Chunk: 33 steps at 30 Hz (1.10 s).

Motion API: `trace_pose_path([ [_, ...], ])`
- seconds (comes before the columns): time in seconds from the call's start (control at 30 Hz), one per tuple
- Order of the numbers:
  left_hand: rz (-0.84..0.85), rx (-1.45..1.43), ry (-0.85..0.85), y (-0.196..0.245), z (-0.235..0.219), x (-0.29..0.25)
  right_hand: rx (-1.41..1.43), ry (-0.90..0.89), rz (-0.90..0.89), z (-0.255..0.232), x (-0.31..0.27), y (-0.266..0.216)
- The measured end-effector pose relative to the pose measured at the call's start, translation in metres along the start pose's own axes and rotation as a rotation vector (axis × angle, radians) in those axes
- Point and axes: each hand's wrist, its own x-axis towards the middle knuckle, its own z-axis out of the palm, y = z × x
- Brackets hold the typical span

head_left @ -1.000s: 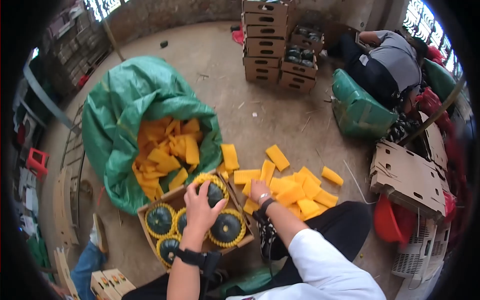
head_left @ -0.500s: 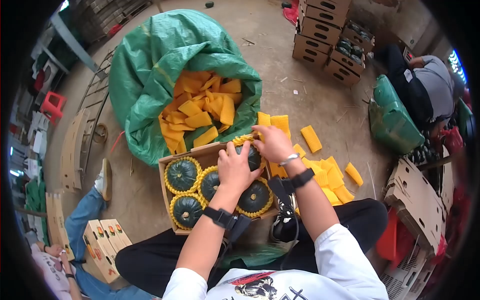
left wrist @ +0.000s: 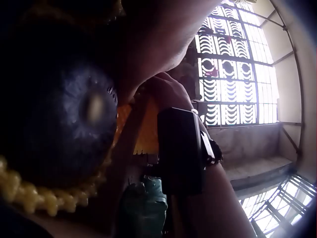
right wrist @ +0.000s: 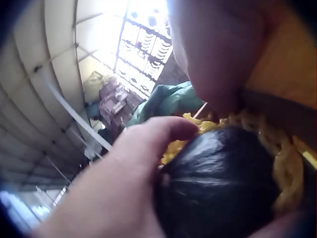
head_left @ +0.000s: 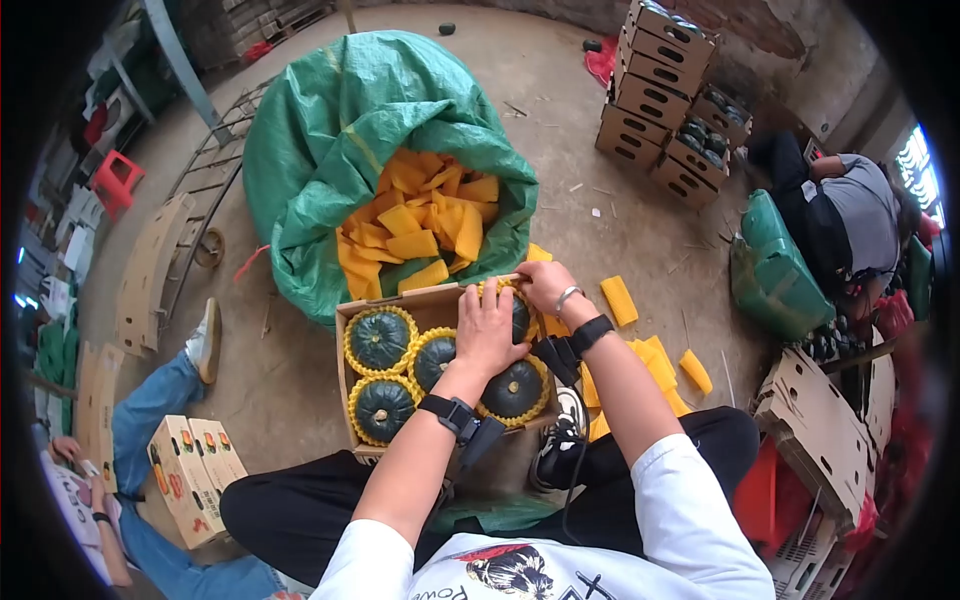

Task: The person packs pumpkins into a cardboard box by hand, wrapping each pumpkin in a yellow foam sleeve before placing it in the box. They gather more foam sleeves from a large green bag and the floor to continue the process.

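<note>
My left hand [head_left: 485, 332] holds a dark green squash [right wrist: 223, 178] in the back right corner of a cardboard box [head_left: 430, 298], its thumb and fingers spread round the top. Right beside it, my right hand [head_left: 551, 287] pinches the edge of that squash's yellow foam net [right wrist: 289, 171] by the box wall; the fingertips are partly hidden. Several other squashes, such as the one at the back left [head_left: 380, 342], sit in the box with yellow foam nets round them, stems up. Another squash [left wrist: 89, 109] looms dark and close in the left wrist view.
A green sack [head_left: 370, 110] full of folded yellow foam nets [head_left: 410, 225] stands behind the box. More nets [head_left: 655, 365] lie on the floor at right. Stacked cartons [head_left: 650, 100] rise farther back. A person [head_left: 860, 220] sits at far right; another person's leg [head_left: 150, 410] extends at left.
My right hand has moved from the loose nets on the floor to the back right corner of the box. My left hand stays on the same squash; the head view has shifted.
</note>
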Motion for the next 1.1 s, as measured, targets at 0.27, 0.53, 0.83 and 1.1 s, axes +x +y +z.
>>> trace_pose_path([
  [0.27, 0.035, -0.058, 0.079, -0.008, 0.001, 0.005, -0.182, -0.002, -0.026, 0.002, 0.014, 0.003],
  [0.53, -0.249, -0.033, -0.304, 0.004, -0.011, 0.027, -0.197, -0.075, -0.033, 0.000, 0.018, 0.003],
  [0.83, -0.362, -0.131, -0.328, -0.001, -0.015, 0.021, -0.484, 0.230, -0.142, -0.014, -0.019, -0.033],
  [1.1, -0.143, -0.573, -0.152, -0.063, 0.008, -0.013, -0.410, -0.315, -0.205, 0.004, -0.010, -0.041],
])
